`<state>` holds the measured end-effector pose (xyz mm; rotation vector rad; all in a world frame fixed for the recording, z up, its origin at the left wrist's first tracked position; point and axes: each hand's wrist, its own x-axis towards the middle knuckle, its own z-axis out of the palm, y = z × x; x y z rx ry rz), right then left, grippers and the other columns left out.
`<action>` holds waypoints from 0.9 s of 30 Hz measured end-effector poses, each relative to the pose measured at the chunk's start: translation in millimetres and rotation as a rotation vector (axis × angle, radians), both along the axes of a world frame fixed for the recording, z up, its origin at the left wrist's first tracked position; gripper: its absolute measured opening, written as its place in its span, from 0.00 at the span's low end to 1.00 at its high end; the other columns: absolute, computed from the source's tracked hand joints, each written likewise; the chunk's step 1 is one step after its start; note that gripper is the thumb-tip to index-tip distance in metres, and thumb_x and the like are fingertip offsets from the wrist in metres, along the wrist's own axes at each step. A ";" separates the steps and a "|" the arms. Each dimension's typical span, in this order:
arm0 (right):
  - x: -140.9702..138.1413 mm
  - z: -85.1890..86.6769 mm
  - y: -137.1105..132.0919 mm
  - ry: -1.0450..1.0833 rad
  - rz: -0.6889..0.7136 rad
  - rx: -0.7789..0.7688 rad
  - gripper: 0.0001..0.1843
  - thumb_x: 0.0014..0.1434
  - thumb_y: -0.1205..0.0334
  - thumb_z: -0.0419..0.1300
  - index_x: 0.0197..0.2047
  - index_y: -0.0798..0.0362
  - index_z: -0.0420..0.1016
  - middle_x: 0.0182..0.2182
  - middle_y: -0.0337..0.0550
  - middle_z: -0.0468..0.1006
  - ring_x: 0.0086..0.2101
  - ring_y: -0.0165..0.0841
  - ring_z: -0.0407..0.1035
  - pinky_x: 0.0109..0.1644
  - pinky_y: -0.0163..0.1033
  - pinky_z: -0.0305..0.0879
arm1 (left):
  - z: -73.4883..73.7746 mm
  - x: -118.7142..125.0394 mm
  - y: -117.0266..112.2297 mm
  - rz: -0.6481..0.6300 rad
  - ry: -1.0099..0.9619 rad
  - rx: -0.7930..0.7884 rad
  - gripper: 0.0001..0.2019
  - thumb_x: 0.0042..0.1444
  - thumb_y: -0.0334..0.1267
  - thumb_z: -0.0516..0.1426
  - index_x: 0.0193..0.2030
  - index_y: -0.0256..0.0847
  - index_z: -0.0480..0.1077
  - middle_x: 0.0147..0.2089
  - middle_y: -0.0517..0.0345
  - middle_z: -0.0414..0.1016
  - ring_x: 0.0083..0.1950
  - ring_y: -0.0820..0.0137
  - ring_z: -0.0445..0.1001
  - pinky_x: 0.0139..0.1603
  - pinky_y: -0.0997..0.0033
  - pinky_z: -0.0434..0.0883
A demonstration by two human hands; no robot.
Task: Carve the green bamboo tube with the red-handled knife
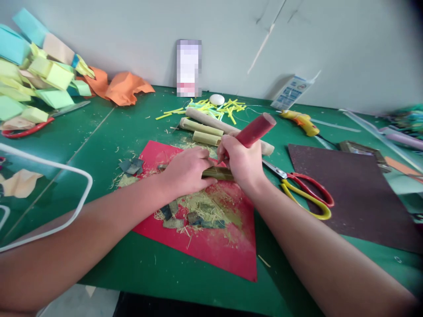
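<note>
My left hand is closed on a short piece of bamboo, pressing it down over a red sheet. My right hand is wrapped round a carving tool with a thick red handle. The tool's thin tip points down at the bamboo beside my left fingertips; whether it cuts in I cannot tell. Dark bamboo chips and pale shavings lie on the sheet. Just behind my hands are a short split bamboo piece, another bamboo length and a longer pale rod.
Scissors with red and yellow handles lie right of my right hand, near a dark brown board. Behind are a yellow glue gun, yellow strips and a phone against the wall. Folded papers pile at left.
</note>
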<state>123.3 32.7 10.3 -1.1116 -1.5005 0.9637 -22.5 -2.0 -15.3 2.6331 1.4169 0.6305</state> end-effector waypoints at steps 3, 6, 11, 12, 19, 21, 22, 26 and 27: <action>-2.6 -1.6 -2.3 -0.028 -0.013 0.019 0.14 0.50 0.67 0.57 0.15 0.50 0.62 0.12 0.36 0.66 0.16 0.25 0.57 0.17 0.32 0.57 | -0.7 0.4 1.1 0.006 0.004 0.008 0.11 0.55 0.44 0.61 0.39 0.38 0.78 0.35 0.51 0.71 0.42 0.61 0.71 0.43 0.59 0.71; -2.7 -6.9 -0.4 -0.030 -0.030 0.061 0.14 0.50 0.68 0.56 0.16 0.49 0.60 0.13 0.36 0.66 0.17 0.26 0.59 0.17 0.33 0.59 | -1.4 -0.2 1.6 0.004 0.005 0.003 0.11 0.56 0.43 0.60 0.38 0.38 0.78 0.34 0.51 0.71 0.41 0.61 0.71 0.43 0.59 0.71; -2.7 -10.5 1.4 -0.043 -0.025 0.080 0.16 0.50 0.69 0.56 0.16 0.49 0.58 0.13 0.35 0.64 0.17 0.27 0.59 0.17 0.34 0.58 | -1.4 -0.7 1.0 0.000 -0.001 0.000 0.10 0.56 0.42 0.60 0.38 0.38 0.77 0.34 0.51 0.72 0.42 0.60 0.71 0.44 0.59 0.71; -3.2 -10.0 0.9 -0.047 -0.025 0.082 0.16 0.49 0.69 0.56 0.15 0.49 0.57 0.13 0.35 0.64 0.17 0.27 0.58 0.17 0.34 0.57 | -1.4 -0.5 0.9 0.000 -0.003 0.000 0.10 0.56 0.42 0.60 0.38 0.38 0.77 0.34 0.51 0.72 0.42 0.60 0.71 0.44 0.59 0.71; -7.4 -8.3 -1.6 -0.038 -0.024 0.028 0.14 0.46 0.70 0.56 0.15 0.49 0.58 0.14 0.36 0.64 0.18 0.27 0.57 0.18 0.35 0.55 | -2.3 -1.6 3.1 -0.007 -0.065 -0.042 0.09 0.56 0.40 0.60 0.38 0.39 0.77 0.37 0.51 0.73 0.45 0.60 0.72 0.47 0.58 0.72; -7.9 -9.8 0.0 -0.044 -0.007 0.019 0.14 0.46 0.69 0.56 0.15 0.49 0.56 0.14 0.35 0.63 0.18 0.27 0.56 0.19 0.35 0.54 | -1.8 -2.6 3.9 -0.024 -0.103 -0.072 0.08 0.56 0.40 0.60 0.38 0.40 0.77 0.39 0.51 0.75 0.46 0.61 0.73 0.49 0.59 0.72; -8.2 -10.5 0.9 -0.041 -0.001 0.017 0.14 0.45 0.69 0.56 0.15 0.49 0.56 0.14 0.35 0.63 0.18 0.27 0.56 0.19 0.35 0.54 | -1.4 -3.0 4.1 -0.031 -0.118 -0.087 0.08 0.57 0.40 0.59 0.38 0.40 0.77 0.39 0.51 0.75 0.47 0.62 0.73 0.49 0.60 0.72; -9.2 -10.5 2.7 0.019 0.036 0.018 0.13 0.44 0.70 0.55 0.15 0.49 0.56 0.13 0.33 0.61 0.17 0.25 0.55 0.18 0.34 0.54 | -0.3 -3.2 4.6 -0.043 -0.121 -0.107 0.09 0.57 0.40 0.60 0.40 0.39 0.78 0.41 0.50 0.75 0.49 0.61 0.73 0.51 0.59 0.72; -9.0 -9.8 2.6 0.037 0.041 0.020 0.13 0.43 0.71 0.55 0.15 0.49 0.56 0.12 0.33 0.61 0.17 0.25 0.54 0.18 0.34 0.53 | -0.4 -3.0 4.8 -0.043 -0.112 -0.106 0.10 0.57 0.41 0.60 0.41 0.39 0.78 0.41 0.50 0.75 0.49 0.60 0.73 0.51 0.59 0.72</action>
